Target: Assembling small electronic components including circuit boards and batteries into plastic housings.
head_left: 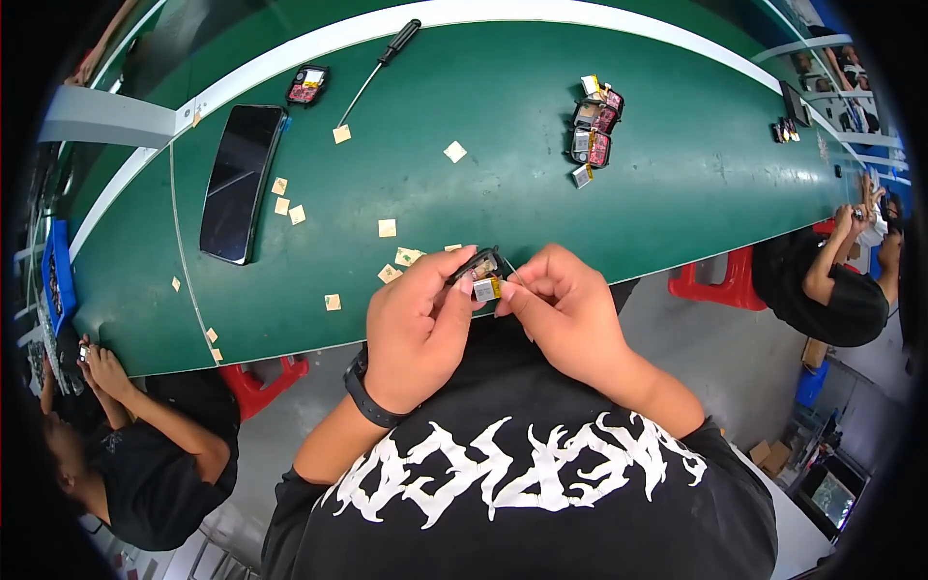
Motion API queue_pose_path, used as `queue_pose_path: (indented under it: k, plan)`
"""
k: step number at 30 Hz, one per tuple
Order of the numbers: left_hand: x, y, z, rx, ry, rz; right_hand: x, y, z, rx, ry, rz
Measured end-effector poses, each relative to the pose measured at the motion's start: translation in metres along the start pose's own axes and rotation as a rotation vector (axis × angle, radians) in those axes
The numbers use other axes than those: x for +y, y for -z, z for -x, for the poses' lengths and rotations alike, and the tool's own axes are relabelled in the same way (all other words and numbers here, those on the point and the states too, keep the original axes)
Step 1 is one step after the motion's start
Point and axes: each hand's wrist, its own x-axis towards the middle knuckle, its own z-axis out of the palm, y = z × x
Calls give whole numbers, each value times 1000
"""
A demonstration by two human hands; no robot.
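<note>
At far left, a blue tray at the end of a green worktable; just below, a co-worker's hand around an item too small to make out. Farther in, a red stool by the near edge and a black phone lying flat, dark screen up. Above and right of the phone, an open black device with a red board, then a black-handled screwdriver, tip beside a cream square. More cream squares scattered between phone and hands.

At center, wears a dark watch on the left wrist and grips a small black-cased gadget at the worktable's near edge, thumb and fingers of the left hand closed on its left side. At the gadget's lower side, a silver battery with yellow tape. Holds the right hand opposite, thumb and fingertips close together near the yellow end, a thin strand beside them; cannot tell how tight the pinch is or what is in it.

To the right, a cluster of open devices touching one another, another red stool and a second co-worker in black.
</note>
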Motion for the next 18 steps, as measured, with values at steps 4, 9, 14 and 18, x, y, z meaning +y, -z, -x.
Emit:
queue_pose_path:
  k: [4, 9, 14, 18]
  plan:
    - [5, -1, -3, 30, 135, 89, 13, -1, 1, 138, 376, 420]
    - [14, -3, -8, 77, 174, 254, -4, 1, 6, 170, 346, 415]
    - [11, 4, -8, 13, 199, 380, -7, 2, -10, 42, 550, 678]
    - [15, 5, -10, -8, 217, 370, -5, 6, -18, 67, 679, 631]
